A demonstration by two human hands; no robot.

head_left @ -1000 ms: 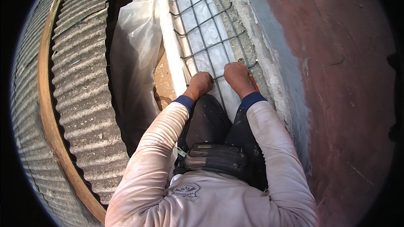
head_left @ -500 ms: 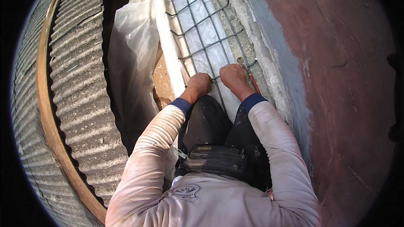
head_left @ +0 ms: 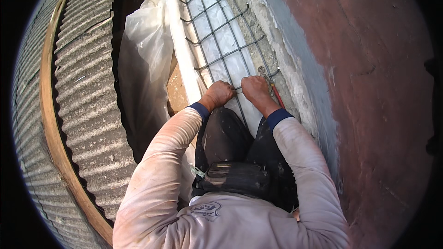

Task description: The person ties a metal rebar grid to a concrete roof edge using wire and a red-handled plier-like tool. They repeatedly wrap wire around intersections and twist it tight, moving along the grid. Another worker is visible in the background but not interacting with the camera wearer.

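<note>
A steel rebar mesh (head_left: 224, 55) stretches away from my knees, its bars crossing and the ends of its crossbars bent. Both fists meet at its nearest visible crossbar. My left hand (head_left: 218, 94) is closed just left of the middle long bar. My right hand (head_left: 256, 90) is closed just right of it, knuckles up. A thin line, bar or wire, shows in the small gap between them; what the fingers grip is hidden. Right beside my right hand lies a red-handled tool (head_left: 277, 95) with a metal head, like pincers, on the rough concrete.
White plastic sheeting (head_left: 210, 0) lies under the mesh, and more plastic (head_left: 146, 41) hangs at left. Farther left are corrugated roofing (head_left: 90, 97) and a wooden strip (head_left: 48, 97). A rough concrete ledge (head_left: 288, 60) and a reddish wall (head_left: 374, 110) border the right.
Both fists stay closed at the same crossbar. The gap between them shows a little more of the thin line. The view has shifted slightly.
</note>
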